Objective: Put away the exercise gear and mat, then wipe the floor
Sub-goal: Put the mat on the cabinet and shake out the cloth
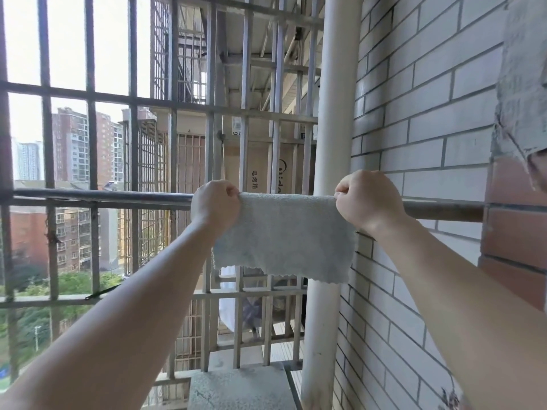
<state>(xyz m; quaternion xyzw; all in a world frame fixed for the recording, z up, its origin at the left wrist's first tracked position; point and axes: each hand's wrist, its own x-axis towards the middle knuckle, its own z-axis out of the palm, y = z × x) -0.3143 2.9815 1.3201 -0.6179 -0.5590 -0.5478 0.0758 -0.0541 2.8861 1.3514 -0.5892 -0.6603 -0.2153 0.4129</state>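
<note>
A pale grey-blue cloth (284,235) hangs spread out flat at a horizontal metal rail (103,196) on a balcony. My left hand (214,204) pinches the cloth's top left corner. My right hand (367,198) pinches its top right corner. Both hands are level with the rail, arms stretched forward. The cloth's scalloped lower edge hangs free. I cannot tell whether the cloth rests on the rail or is held just in front of it. No exercise gear or mat is in view.
Metal security bars (91,143) close off the balcony ahead and left. A white vertical pipe (334,113) stands behind the cloth. A white tiled wall (429,113) runs along the right, with a brick-red corner (515,232). A concrete ledge (236,389) lies below.
</note>
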